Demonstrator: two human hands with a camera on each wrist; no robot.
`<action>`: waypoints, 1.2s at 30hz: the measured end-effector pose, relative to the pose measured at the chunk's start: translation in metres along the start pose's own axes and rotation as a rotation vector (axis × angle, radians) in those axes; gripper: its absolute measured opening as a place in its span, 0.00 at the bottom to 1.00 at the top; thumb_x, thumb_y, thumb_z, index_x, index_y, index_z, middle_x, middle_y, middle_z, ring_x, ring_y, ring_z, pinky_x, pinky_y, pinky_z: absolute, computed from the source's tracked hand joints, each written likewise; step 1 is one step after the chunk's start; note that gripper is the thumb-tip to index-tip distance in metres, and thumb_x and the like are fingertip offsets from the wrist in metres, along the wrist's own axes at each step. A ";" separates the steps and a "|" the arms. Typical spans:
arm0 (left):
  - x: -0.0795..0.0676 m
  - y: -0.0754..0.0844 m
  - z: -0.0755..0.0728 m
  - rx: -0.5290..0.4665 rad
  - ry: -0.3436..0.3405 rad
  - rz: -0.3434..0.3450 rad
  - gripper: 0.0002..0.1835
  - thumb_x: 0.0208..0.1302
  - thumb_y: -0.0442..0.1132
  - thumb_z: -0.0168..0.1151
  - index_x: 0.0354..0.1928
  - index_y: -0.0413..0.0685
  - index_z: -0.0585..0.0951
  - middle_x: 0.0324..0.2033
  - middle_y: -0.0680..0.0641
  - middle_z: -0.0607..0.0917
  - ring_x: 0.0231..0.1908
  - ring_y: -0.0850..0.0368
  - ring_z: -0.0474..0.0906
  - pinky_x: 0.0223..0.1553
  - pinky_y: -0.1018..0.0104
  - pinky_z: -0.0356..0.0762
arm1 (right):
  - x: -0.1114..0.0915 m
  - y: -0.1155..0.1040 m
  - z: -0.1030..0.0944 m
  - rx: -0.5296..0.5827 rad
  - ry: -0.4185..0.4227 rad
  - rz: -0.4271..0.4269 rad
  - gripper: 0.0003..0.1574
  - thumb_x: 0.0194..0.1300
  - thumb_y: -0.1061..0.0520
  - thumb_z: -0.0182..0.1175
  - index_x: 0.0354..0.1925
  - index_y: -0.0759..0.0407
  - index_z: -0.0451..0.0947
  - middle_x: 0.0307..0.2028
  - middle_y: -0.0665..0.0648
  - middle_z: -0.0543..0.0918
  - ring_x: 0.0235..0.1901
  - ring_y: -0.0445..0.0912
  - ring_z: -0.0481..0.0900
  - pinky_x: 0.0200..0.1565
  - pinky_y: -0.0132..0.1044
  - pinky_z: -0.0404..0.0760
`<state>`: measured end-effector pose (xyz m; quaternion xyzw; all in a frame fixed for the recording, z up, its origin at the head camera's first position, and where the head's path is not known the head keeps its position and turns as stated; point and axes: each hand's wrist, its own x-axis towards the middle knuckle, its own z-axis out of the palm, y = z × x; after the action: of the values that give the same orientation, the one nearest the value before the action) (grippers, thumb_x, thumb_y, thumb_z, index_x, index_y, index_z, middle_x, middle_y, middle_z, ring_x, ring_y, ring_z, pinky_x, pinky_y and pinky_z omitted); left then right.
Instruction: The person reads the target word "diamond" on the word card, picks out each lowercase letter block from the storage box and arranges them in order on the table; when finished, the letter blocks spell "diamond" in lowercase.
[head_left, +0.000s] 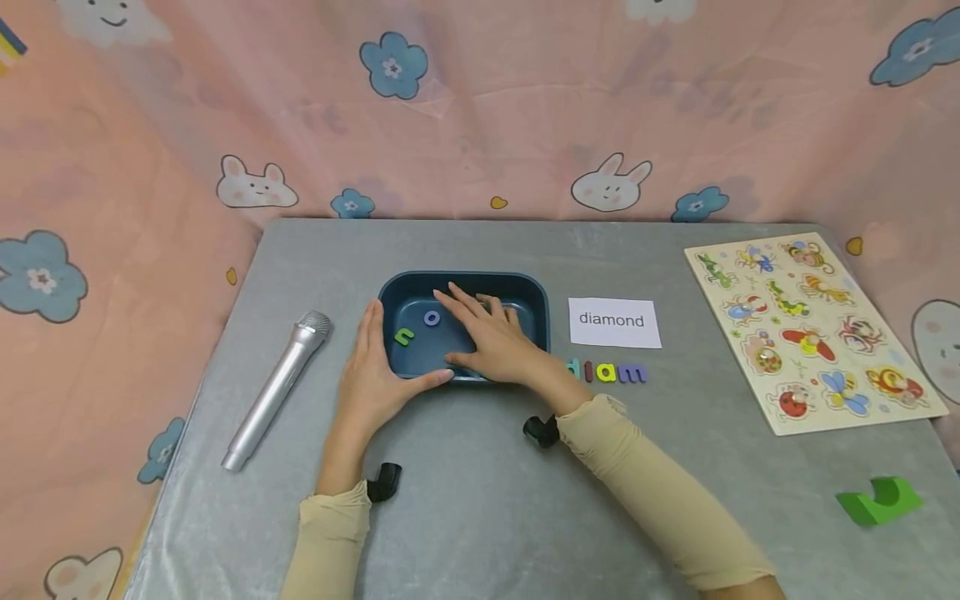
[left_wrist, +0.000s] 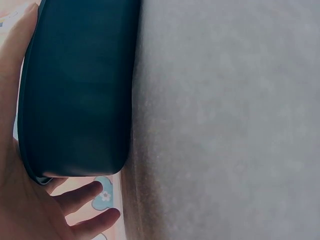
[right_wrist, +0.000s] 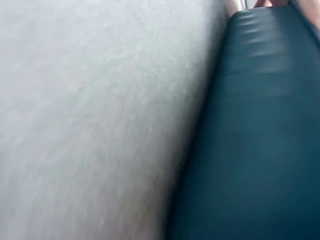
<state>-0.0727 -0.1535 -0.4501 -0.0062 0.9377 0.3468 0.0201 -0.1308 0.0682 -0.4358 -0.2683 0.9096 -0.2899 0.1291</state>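
A dark blue tray [head_left: 465, 279] lies on the table with a green letter n [head_left: 404, 337] and a blue letter o [head_left: 432, 318] inside. My left hand [head_left: 372, 385] rests against the tray's front left corner. Its fingers lie fairly straight along the left side and its thumb along the front rim; the left wrist view shows the tray's outer wall [left_wrist: 80, 90] beside them. Over the tray's inside, my right hand [head_left: 491, 337] reaches across the front rim with fingers spread. What lies beneath that hand is hidden. In the right wrist view only the tray's wall [right_wrist: 260, 130] shows clearly.
A white card [head_left: 615, 323] reading "diamond" lies right of the tray. Below it stands a row of colored letters [head_left: 606, 372], partly covered by the right wrist. A silver microphone [head_left: 277, 392] lies left, an insect puzzle board [head_left: 817, 333] right, a green block [head_left: 879, 502] at front right.
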 end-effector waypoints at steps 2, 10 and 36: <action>0.000 0.000 0.000 0.004 -0.001 0.003 0.78 0.47 0.72 0.80 0.87 0.58 0.37 0.87 0.48 0.43 0.83 0.35 0.51 0.75 0.27 0.60 | 0.006 0.000 0.003 -0.029 -0.022 0.018 0.59 0.72 0.42 0.70 0.87 0.38 0.46 0.87 0.51 0.44 0.83 0.67 0.47 0.75 0.75 0.51; 0.000 0.001 -0.001 0.003 -0.006 0.000 0.78 0.47 0.72 0.80 0.87 0.60 0.36 0.87 0.51 0.42 0.82 0.34 0.54 0.73 0.26 0.61 | 0.017 0.001 0.009 -0.147 -0.097 0.048 0.47 0.76 0.36 0.63 0.84 0.35 0.56 0.86 0.54 0.50 0.80 0.67 0.51 0.74 0.74 0.53; 0.000 0.001 0.001 0.000 0.004 -0.010 0.78 0.46 0.71 0.81 0.87 0.59 0.38 0.87 0.48 0.43 0.83 0.36 0.52 0.73 0.23 0.57 | 0.011 0.001 0.005 0.033 0.191 -0.030 0.04 0.75 0.58 0.66 0.44 0.55 0.81 0.49 0.55 0.86 0.51 0.53 0.73 0.59 0.56 0.67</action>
<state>-0.0727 -0.1525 -0.4502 -0.0116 0.9377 0.3466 0.0200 -0.1379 0.0605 -0.4411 -0.2507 0.9087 -0.3311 0.0418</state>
